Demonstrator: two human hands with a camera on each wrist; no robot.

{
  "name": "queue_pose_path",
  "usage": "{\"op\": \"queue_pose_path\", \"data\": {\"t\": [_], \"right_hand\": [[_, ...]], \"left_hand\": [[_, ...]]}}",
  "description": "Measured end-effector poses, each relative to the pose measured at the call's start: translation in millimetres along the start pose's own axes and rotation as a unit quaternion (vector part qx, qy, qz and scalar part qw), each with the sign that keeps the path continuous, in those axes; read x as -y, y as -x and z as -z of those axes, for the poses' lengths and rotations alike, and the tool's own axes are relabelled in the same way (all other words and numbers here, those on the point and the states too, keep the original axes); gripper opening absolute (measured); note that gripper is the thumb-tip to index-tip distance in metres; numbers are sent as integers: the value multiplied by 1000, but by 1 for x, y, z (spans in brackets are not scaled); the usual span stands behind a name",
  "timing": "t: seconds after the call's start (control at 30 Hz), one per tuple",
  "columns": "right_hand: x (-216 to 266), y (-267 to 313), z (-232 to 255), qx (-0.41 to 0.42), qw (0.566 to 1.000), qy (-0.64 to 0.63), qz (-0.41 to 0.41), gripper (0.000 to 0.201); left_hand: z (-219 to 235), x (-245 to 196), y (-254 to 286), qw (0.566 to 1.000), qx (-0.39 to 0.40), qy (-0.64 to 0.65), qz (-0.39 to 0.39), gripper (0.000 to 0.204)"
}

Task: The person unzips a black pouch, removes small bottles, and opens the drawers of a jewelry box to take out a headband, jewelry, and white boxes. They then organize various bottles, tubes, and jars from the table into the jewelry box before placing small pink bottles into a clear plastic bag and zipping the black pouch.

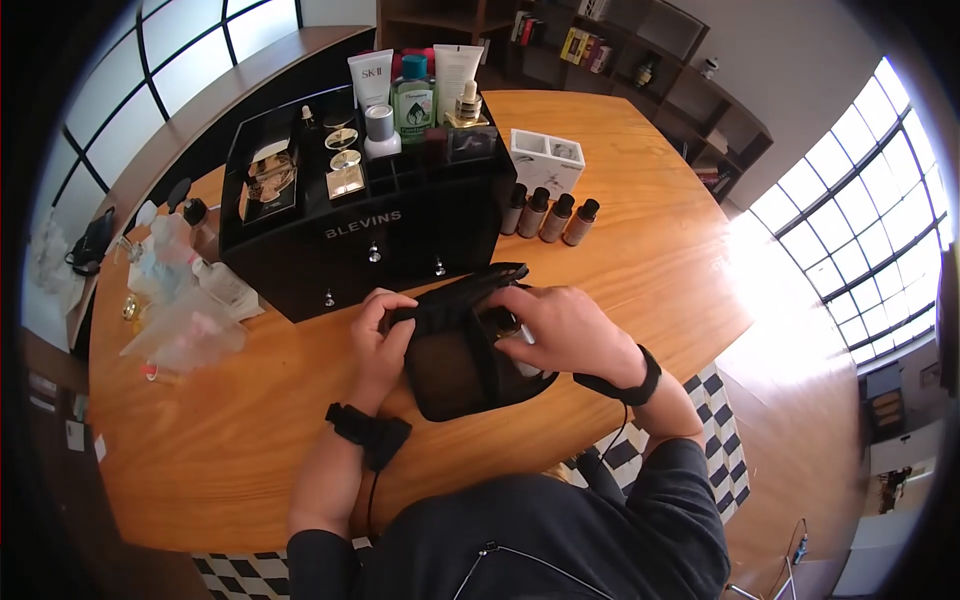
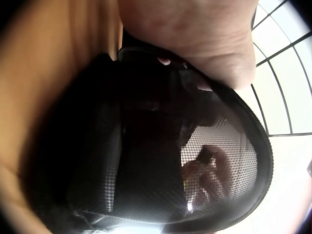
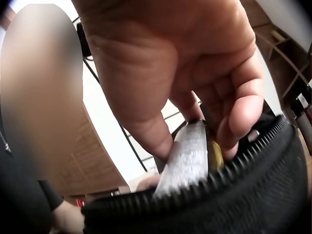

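A black zippered mesh pouch (image 1: 447,378) lies unzipped on the wooden table in front of the person. The left hand (image 1: 380,345) grips its left edge; in the left wrist view, fingernails show just inside the rim. The right hand (image 1: 578,328) reaches into the pouch's right side. In the right wrist view, its thumb and fingers pinch a slim item with a white printed label (image 3: 187,157), upright at the zipper's teeth. Its lower part is hidden in the pouch, and I cannot tell its kind. A gold-coloured thing (image 3: 215,154) stands right beside it.
A black drawer organizer (image 1: 390,245) with cosmetics on top stands just behind the pouch. Several small dark-capped bottles (image 1: 553,220) line up to its right, before a white divided holder (image 1: 546,160). Plastic bags and bottles (image 1: 195,325) lie at the left.
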State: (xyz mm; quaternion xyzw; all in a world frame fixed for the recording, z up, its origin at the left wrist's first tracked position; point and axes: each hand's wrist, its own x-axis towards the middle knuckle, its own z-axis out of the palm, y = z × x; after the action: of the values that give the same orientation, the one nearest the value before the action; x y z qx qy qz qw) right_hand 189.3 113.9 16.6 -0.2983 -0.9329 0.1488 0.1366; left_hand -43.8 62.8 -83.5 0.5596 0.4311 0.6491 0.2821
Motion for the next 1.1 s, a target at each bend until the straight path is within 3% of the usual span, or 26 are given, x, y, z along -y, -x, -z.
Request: {"op": "queue_pose_path", "data": {"t": [0.07,0.17,0.27,0.37,0.43,0.57,0.67,0.8,1.0,1.1], "right_hand": [[6,-3,-5,149,977,142,-56,30],[-9,1,-28,68,970,232,-29,23],[-8,0,-15,49,967,248,26,18],[-6,-3,-13,65,975,197,85,15],[-11,-2,-24,86,962,239,98,15],[-12,4,-25,114,951,278,77,17],[-18,7,-7,71,980,149,111,18],[-23,17,28,-36,995,92,4,15],[-99,7,32,-239,960,42,-142,26],[-140,-4,15,-290,946,51,-134,35]], "left_hand": [[0,1,1,1000,-2,5,3,18],[-2,1,1,1000,-7,27,9,17],[-3,2,1,999,-11,31,7,17],[-2,5,2,1000,-13,11,-4,16],[-2,6,3,1000,-11,7,-5,16],[-1,10,2,1000,-4,6,-17,16],[-2,8,2,1000,-3,16,-17,16],[-2,10,2,1000,-5,17,-25,16],[-2,11,3,999,-3,23,-24,15],[-1,7,2,1000,2,7,-23,15]]}}
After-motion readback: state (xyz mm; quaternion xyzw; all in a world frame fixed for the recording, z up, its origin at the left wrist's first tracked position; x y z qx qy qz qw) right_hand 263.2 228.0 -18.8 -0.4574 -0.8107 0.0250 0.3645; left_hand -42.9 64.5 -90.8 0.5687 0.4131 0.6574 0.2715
